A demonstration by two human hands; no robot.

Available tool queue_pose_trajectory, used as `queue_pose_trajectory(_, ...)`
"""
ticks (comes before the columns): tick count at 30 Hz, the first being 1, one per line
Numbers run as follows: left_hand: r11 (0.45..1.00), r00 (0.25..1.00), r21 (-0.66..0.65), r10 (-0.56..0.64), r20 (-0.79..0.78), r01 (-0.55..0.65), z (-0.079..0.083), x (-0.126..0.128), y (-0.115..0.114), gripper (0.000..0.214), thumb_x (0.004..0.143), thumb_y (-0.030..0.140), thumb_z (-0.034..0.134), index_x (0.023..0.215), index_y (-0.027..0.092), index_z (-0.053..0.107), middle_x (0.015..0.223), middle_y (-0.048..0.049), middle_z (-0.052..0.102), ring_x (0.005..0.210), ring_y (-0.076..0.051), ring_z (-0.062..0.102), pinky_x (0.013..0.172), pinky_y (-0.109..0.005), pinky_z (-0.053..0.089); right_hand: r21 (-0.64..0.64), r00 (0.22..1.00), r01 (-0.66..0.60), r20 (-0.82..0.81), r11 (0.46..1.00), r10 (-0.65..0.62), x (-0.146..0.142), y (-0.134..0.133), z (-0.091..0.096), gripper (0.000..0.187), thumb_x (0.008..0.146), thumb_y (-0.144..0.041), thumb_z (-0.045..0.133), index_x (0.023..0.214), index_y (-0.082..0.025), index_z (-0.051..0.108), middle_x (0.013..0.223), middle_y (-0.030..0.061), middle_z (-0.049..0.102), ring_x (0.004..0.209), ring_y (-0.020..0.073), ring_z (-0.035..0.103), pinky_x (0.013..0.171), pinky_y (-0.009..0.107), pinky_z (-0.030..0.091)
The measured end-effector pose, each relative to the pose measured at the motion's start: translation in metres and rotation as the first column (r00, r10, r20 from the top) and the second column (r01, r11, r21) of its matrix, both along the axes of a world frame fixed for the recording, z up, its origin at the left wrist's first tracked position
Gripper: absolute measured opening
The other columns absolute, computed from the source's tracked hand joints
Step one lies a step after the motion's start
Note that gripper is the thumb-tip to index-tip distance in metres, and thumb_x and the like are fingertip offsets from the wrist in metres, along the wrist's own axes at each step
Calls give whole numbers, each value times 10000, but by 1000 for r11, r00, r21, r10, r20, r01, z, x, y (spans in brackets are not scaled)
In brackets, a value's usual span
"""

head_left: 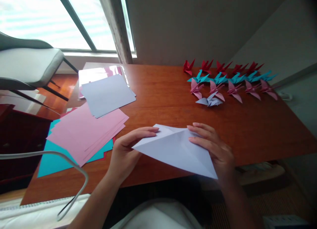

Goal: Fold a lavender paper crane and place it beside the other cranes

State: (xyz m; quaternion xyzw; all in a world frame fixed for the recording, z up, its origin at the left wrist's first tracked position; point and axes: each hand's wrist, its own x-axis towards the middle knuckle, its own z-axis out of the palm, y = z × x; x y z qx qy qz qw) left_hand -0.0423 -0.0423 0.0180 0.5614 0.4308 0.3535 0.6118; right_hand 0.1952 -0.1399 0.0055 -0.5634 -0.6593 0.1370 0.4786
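I have the folded lavender sheet (173, 149) at the near edge of the wooden table (160, 87), its lower corner hanging past the rim towards my lap. To fold well here, I judge the raw edges must lie exactly on one another before any pressure goes on the crease, and the press should run outward from the middle.

My left hand (123, 153) takes the left corner, fingers (146, 132) close together and laid flat along the upper edge; the thumb is hidden below the paper. My right hand (215, 149) lies on the right part, fingertips (200, 128) slightly spread on the top layer, palm beneath the far corner.

Loose pink sheets (84, 133) sit well to the left; rows of paper cranes (232, 78) stand well apart at the far right.
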Motion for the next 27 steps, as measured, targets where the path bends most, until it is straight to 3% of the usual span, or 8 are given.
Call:
queue_pose_trajectory(4,996,1000,88,0,-20,2,3,-2,-2,47,781,275,804,820,260,826,1051,-72,783,1015,-284,703,968,-377,514,47,974,149,164,988,-155,8,-5,-4,343,900,-188,650,1141,-415,744,1223,-23,741,1045,268,615,858,472,509)
queue_pose_trajectory(9,963,997,261,-58,-52,70,0,-8,-2,100,832,219,749,859,264,834,1013,-82,794,971,-265,734,919,-361,557,-23,1000,-2,8,1000,2,14,-11,-10,455,904,-106,625,1247,-398,687,1236,-26,735,1022,213,719,866,390,577)
queue_pose_trajectory(12,890,987,428,-128,-97,158,-9,-14,3,184,875,163,693,964,260,821,1046,-78,794,1016,-246,734,949,-364,568,-61,995,-37,-91,997,31,17,-11,-14,415,908,-108,623,1211,-379,712,1213,-31,746,1069,194,726,947,350,578)
queue_pose_trajectory(14,794,983,579,-159,-92,182,-14,-17,6,222,901,141,651,1012,257,806,1033,-71,799,1008,-225,741,948,-355,581,-74,991,-53,-127,996,44,17,-10,-14,372,917,-127,616,1175,-367,734,1182,-26,759,1062,191,732,953,331,580)
queue_pose_trajectory(17,736,981,649,-159,-115,195,-18,-19,7,246,901,108,637,1045,245,781,1056,-70,794,1024,-215,738,948,-343,587,-79,981,-71,-185,994,55,16,-8,-12,294,917,-175,639,1116,-353,763,1138,-11,775,1013,195,749,895,312,601)
queue_pose_trajectory(20,757,978,619,-185,-100,207,-17,-20,4,238,854,80,672,1003,237,770,1088,-66,782,1005,-215,736,921,-324,589,-84,969,-64,-245,994,42,13,-8,-9,175,906,-267,686,1034,-329,787,1092,6,788,962,203,758,851,310,607)
queue_pose_trajectory(23,830,971,506,-223,-84,235,-16,-19,1,168,821,102,715,906,236,771,1232,-72,725,1089,-239,701,936,-320,570,-107,953,-55,-302,993,20,9,-8,-9,106,903,-341,695,924,-302,790,1061,13,793,949,206,752,859,320,592)
queue_pose_trajectory(27,947,968,260,-225,114,189,-19,-11,-4,195,800,198,771,988,248,766,1538,-83,478,1271,-321,587,979,-369,547,-123,933,-18,-360,992,-27,3,-8,-13,108,908,-277,684,827,-278,755,1025,2,794,929,189,743,845,312,584)
